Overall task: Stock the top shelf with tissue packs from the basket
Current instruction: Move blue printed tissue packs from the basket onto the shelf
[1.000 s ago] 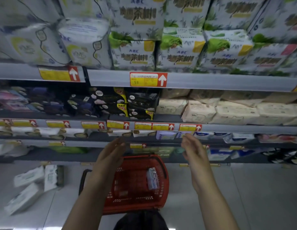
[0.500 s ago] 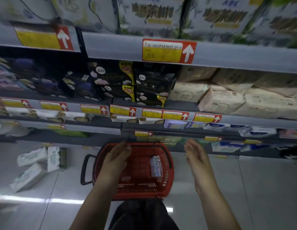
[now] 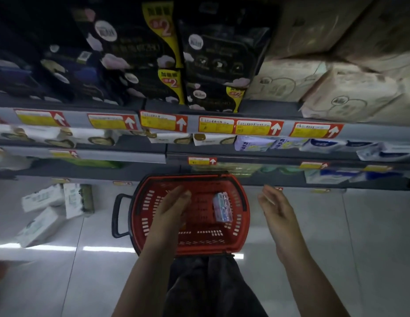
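Observation:
A red plastic basket (image 3: 238,234) stands on the floor in front of the shelving. One small tissue pack (image 3: 221,207) in pale blue and pink wrap lies inside it toward the right wall. My left hand (image 3: 174,208) hovers over the basket's middle with relaxed fingers, empty, just left of the pack. Outside the basket's right rim, my right hand (image 3: 276,208) hangs open and empty above the floor. The top shelf is out of view.
Shelves rise ahead: black packs (image 3: 213,65), beige packs (image 3: 350,97), white and blue packs (image 3: 323,145) lower, with red-yellow price tags on the rails. Several white packs (image 3: 44,211) lie on the grey tiled floor at left. Dark trousers (image 3: 206,284) show below the basket.
The view has tilted down from the upper shelves to the basket. Both hands have come down, the left now over the basket, the right beside it.

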Demonstrator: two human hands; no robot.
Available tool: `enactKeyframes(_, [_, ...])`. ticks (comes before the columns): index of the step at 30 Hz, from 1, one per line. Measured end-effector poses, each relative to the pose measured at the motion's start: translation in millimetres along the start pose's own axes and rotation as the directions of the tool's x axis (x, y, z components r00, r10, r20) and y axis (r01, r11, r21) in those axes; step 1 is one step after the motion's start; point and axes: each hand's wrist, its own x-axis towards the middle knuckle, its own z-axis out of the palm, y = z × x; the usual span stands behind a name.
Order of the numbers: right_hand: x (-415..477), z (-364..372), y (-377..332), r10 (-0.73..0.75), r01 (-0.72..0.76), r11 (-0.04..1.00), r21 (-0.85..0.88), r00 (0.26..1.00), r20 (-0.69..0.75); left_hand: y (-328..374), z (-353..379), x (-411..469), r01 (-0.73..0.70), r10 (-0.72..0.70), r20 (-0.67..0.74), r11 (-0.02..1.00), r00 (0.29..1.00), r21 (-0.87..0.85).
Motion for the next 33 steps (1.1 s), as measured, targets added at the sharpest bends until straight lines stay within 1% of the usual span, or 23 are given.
enactKeyframes(3, [5.5, 1.9, 11.3, 0.022, -0.022, 1.0, 0.006, 1.0, 0.01, -8.4, -2.9, 6.8, 0.001, -0.002, 0.033, 1.0, 0.999, 0.025])
enactKeyframes(6, [8.4, 6.0, 18.6, 0.014, -0.014, 1.0, -0.024, 1.0, 0.017, -12.8, -4.6, 10.0, 0.005, -0.006, 0.028, 0.999, 1.0, 0.047])
enactKeyframes(10, [17.6, 12.4, 29.2, -0.032, 0.036, 0.993, -0.117, 0.999, 0.031, -24.4, -6.4, 25.5, 0.003, -0.003, -0.005, 0.995, 1.0, 0.096])
enactKeyframes(13, [27.5, 15.1, 42.5, -0.097, 0.099, 0.974, -0.205, 0.995, 0.023, -39.4, -6.8, 40.3, -0.035, 0.032, 0.017, 0.976, 0.999, 0.213])
enactKeyframes(17, [44.3, 20.3, 66.3, -0.11, 0.119, 0.952, -0.281, 0.993, 0.048, -58.4, -11.6, 63.1, 0.001, 0.006, -0.024, 0.961, 1.0, 0.275])
enactKeyframes(23, [70.0, 26.9, 101.9, -0.097, 0.113, 0.945, -0.306, 0.993, 0.067, -87.6, -18.1, 98.9, 0.078, -0.067, -0.051, 0.968, 0.996, 0.237])
enactKeyframes(27, [85.6, 30.4, 132.9, -0.069, 0.084, 0.945, -0.316, 0.996, 0.058, -105.2, -20.0, 114.9, 0.083, -0.069, -0.068, 0.968, 0.995, 0.237])
enactKeyframes(31, [94.6, 31.9, 155.9, -0.043, 0.054, 0.945, -0.322, 0.998, 0.043, -119.2, -21.1, 127.4, 0.109, -0.108, -0.014, 0.967, 0.994, 0.23])
enactKeyframes(33, [99.8, 33.1, 166.2, -0.04, 0.051, 0.948, -0.313, 0.998, 0.044, -128.4, -22.6, 135.7, 0.127, -0.128, -0.012, 0.962, 0.992, 0.241])
